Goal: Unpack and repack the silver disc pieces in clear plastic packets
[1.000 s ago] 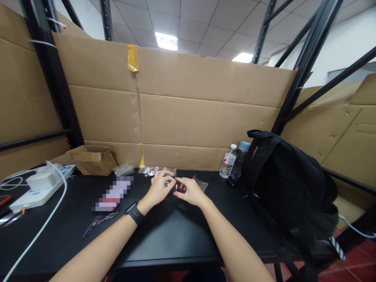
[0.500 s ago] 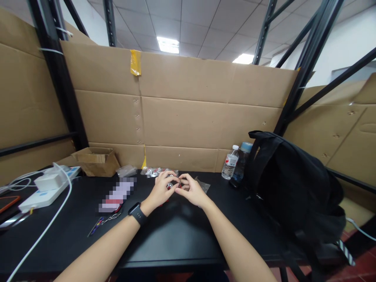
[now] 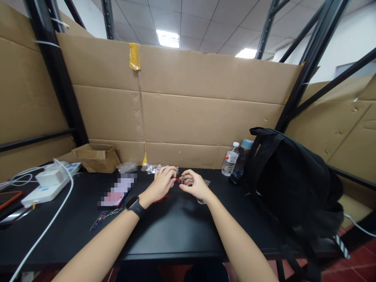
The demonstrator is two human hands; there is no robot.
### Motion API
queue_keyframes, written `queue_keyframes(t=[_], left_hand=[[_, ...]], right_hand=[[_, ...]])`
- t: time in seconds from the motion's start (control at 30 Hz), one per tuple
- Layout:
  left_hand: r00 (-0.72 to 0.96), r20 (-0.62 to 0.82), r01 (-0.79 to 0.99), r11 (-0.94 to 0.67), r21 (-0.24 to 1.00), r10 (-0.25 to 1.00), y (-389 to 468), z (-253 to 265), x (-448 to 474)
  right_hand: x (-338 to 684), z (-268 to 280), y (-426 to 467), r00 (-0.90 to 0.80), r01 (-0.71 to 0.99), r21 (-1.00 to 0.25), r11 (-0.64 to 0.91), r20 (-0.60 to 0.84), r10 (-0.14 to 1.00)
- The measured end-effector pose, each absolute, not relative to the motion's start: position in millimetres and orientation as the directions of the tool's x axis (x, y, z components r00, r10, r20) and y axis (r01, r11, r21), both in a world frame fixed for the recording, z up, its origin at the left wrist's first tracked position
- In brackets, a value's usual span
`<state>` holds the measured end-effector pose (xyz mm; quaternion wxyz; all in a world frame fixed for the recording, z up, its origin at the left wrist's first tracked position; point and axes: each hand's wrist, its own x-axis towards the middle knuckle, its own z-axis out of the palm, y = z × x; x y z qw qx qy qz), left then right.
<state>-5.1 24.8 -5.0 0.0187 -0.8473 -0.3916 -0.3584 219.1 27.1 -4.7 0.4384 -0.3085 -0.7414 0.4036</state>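
Note:
My left hand [image 3: 163,182] is closed over the black table, its fingertips on a thin red cord [image 3: 178,179]. Facing it, my right hand [image 3: 194,184] pinches a small shiny piece [image 3: 182,180] at the cord's other end; its exact kind is too small to make out. More red cord [image 3: 161,199] shows below my left palm, near the table surface. Under my right wrist a clear plastic item [image 3: 201,201] is partly hidden. A dark watch [image 3: 135,206] is on my left wrist.
Behind my hands lie clear plastic packets [image 3: 152,168]. To the left are a blurred-out phone-shaped item [image 3: 119,190], a chain [image 3: 113,213], an open cardboard box [image 3: 98,160] and a power strip [image 3: 53,188]. A water bottle [image 3: 230,159], a dark bottle [image 3: 242,156] and a black backpack [image 3: 293,192] stand right.
My hands have moved slightly apart, and the red cord now shows between them. My left hand has turned more palm down. The view has tilted slightly.

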Motion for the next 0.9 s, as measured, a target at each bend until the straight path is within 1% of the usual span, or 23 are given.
queue_keyframes(t=[0.07,0.13,0.17,0.23,0.3,0.33,0.43,0.5,0.57,0.63,0.73,0.83,0.9], left_hand=[[0.434,0.602,0.678,-0.683,0.272,0.671,29.8,-1.1,-16.5],[0.463,0.549,0.677,-0.678,0.288,0.696,35.1,3.0,-31.4],[0.484,0.514,0.674,-0.677,0.296,0.708,37.7,4.3,-39.5],[0.538,0.436,0.655,-0.684,0.322,0.721,42.8,4.4,-55.3],[0.592,0.347,0.626,-0.686,0.371,0.728,47.7,0.9,-68.5],[0.615,0.300,0.613,-0.681,0.401,0.729,50.0,-1.7,-73.6],[0.657,0.190,0.601,-0.659,0.453,0.730,54.8,-9.2,-81.3],[0.660,0.169,0.615,-0.656,0.438,0.732,55.9,-11.5,-80.2],[0.620,0.212,0.649,-0.646,0.402,0.755,55.4,-12.1,-74.4],[0.553,0.301,0.687,-0.629,0.363,0.777,53.9,-13.0,-64.8],[0.505,0.395,0.735,-0.622,0.269,0.767,50.7,-18.0,-47.1],[0.496,0.395,0.790,-0.591,0.164,0.773,47.7,-25.4,-33.7],[0.491,0.384,0.812,-0.570,0.123,0.782,46.7,-29.3,-30.0]], right_hand=[[225.8,0.1,27.9,-0.424,0.162,-0.856,0.492,0.390,0.817],[234.9,7.3,27.7,-0.451,0.280,-0.804,0.525,0.373,0.811],[240.2,11.3,27.3,-0.471,0.365,-0.751,0.551,0.361,0.805],[251.8,18.3,26.9,-0.503,0.546,-0.584,0.601,0.345,0.792],[263.3,22.0,27.5,-0.551,0.662,-0.451,0.598,0.249,0.797],[268.7,22.4,28.4,-0.566,0.697,-0.421,0.580,0.174,0.806],[282.2,19.0,33.1,-0.543,0.766,-0.423,0.484,-0.024,0.839],[288.7,15.1,36.9,-0.515,0.787,-0.446,0.427,-0.093,0.852],[293.0,11.8,40.4,-0.503,0.792,-0.467,0.393,-0.136,0.854],[295.3,9.6,42.9,-0.500,0.797,-0.474,0.374,-0.170,0.849],[296.0,8.3,44.5,-0.494,0.811,-0.458,0.365,-0.200,0.846],[295.7,8.8,44.1,-0.481,0.823,-0.444,0.354,-0.212,0.851],[295.6,10.0,43.1,-0.475,0.828,-0.444,0.343,-0.230,0.849]])
